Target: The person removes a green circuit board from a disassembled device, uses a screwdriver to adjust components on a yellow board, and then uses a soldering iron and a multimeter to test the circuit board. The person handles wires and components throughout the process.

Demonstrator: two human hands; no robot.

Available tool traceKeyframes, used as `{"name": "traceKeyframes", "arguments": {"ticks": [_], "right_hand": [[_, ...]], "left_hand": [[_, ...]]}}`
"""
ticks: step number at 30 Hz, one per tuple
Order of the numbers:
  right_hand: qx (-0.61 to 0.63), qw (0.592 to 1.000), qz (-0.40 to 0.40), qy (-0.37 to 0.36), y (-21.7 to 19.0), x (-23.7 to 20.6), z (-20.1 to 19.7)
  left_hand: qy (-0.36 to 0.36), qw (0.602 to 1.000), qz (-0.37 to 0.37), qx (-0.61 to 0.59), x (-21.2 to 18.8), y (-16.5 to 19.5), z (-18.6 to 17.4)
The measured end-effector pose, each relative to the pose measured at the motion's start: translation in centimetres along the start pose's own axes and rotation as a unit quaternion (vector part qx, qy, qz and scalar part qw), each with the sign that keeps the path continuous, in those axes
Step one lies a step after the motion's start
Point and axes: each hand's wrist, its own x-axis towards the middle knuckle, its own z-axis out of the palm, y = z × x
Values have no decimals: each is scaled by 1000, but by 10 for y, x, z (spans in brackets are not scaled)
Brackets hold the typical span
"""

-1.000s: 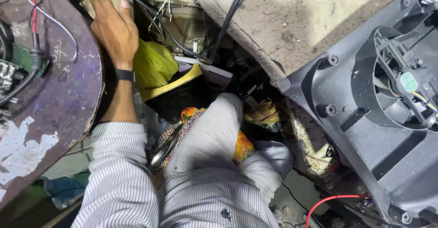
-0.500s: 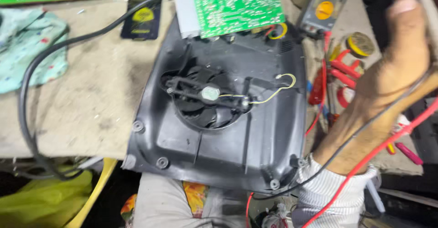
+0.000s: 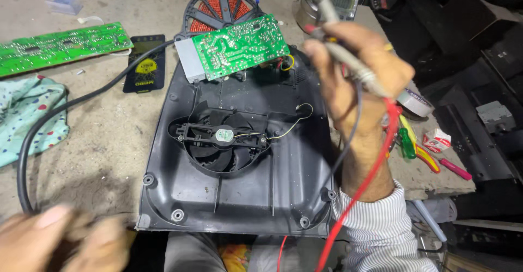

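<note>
Since half a second back: view swung a little closer and leftward, right hand (image 3: 354,81) lifted higher over the bench, left hand (image 3: 60,239) newly in at the bottom left corner. Largest on the grey bench (image 3: 103,157): black plastic housing (image 3: 239,196), lying flat, long axis running away from the body, near edge at the bench lip between the two hands. Set in its middle, a round fan (image 3: 220,144) with a thin yellowish wire trailing right. At its far end, a green circuit board (image 3: 234,46), tilted, resting over a round copper coil (image 3: 215,10). Closed around a pair of test probes (image 3: 343,54) and raised above the housing's right edge: the right hand, probes' long axis slanting from upper left down to lower right, red and black leads (image 3: 359,185) dropping past the striped sleeve. Nearer to board and fan: the right hand; no obstacle between them but open air. Blurred beyond reading, the left hand, perhaps loosely curled, grip not to be told, just beside the thick black cable (image 3: 32,147) looping across the bench. Further left, a second long green board (image 3: 60,46) and a patterned cloth (image 3: 27,114). Right of the housing, a tape roll (image 3: 417,103) and small screwdrivers (image 3: 419,152).
</note>
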Motion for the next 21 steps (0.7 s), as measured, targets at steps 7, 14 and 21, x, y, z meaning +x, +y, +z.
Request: {"name": "traceKeyframes", "arguments": {"ticks": [7,14,21], "right_hand": [[-32,994,-72,-70,-23,23,2],[222,962,162,-3,41,13,4],[303,878,370,5,107,0,0]], "left_hand": [[-27,979,138,-148,110,-9,100],[30,941,-35,-334,130,-51,159],[-17,888,-110,-445,108,-87,201]]}}
